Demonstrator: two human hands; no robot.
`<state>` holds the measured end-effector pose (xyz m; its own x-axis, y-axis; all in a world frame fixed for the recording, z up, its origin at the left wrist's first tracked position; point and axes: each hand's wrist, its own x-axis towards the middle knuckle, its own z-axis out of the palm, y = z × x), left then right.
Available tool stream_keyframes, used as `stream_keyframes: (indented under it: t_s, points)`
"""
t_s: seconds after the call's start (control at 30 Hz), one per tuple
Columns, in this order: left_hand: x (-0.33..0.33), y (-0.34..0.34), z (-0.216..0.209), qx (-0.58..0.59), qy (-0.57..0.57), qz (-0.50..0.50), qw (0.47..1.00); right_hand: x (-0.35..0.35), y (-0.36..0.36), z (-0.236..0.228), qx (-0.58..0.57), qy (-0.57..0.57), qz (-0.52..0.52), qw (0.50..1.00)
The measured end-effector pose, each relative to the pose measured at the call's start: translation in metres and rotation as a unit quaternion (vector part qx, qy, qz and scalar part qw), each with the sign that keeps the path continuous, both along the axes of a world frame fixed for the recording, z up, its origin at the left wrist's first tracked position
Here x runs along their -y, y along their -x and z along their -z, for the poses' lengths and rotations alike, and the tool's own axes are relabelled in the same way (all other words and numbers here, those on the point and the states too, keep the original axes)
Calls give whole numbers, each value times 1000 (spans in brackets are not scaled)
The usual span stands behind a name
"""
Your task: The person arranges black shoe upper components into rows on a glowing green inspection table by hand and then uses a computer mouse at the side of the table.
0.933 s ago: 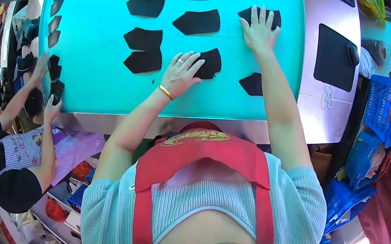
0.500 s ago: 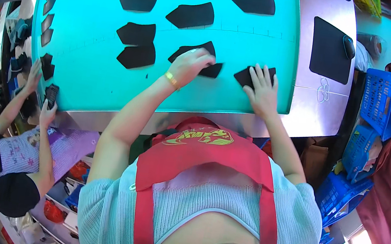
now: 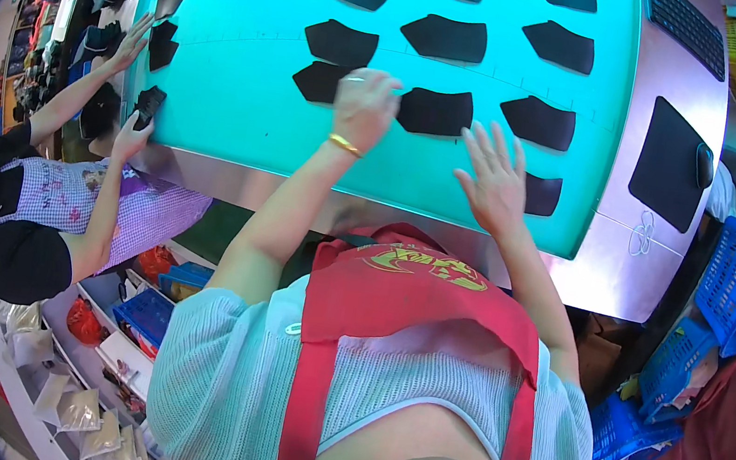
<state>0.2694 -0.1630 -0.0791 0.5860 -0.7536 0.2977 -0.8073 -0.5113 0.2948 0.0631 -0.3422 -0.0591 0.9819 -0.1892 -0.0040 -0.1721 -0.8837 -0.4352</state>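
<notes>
We see the teal table (image 3: 244, 109) already carrying rows of flat black cut pieces, laid apart from one another in fairly even lines, so we judge the laying-out well along, with bare teal left along the near edge and to the left. Our left hand (image 3: 364, 107) rests palm down in the near row, fingers curled loosely over the gap between the black piece at its left (image 3: 318, 82) and the black piece at its right (image 3: 436, 112); it seems to touch or press the edges of both, but we cannot tell whether it pinches anything, since the fingers hide what is under them. Our right hand (image 3: 493, 177) hovers open with fingers spread, holding nothing, just above the near edge of the table. The nearest black piece (image 3: 542, 194) lies just beside it on the right, partly hidden behind the hand, and another piece (image 3: 541, 122) sits just beyond the fingertips. To the far right a black mat (image 3: 664, 163) lies on the grey side panel. At the left end of the table another person's hand (image 3: 132, 133) grips a small stack of black pieces (image 3: 150, 101) at the edge.
</notes>
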Motion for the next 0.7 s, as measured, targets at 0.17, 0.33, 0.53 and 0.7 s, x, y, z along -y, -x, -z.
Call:
stream_keyframes:
  t_s: [0.17, 0.33, 0.53, 0.7]
  points:
    - [-76, -17, 1, -17, -83, -83, 993, -24, -57, 35, -10, 67, -77, 995]
    - [-100, -6, -10, -67, -90, -52, 992, -36, -51, 12, -87, 69, -70, 991]
    - [-48, -97, -16, -5, 11, 40, 999, 7, -165, 13, 36, 127, -1, 991]
    - [-48, -130, -5, -50, -71, 87, 992, 12, -166, 29, -78, 151, -39, 985]
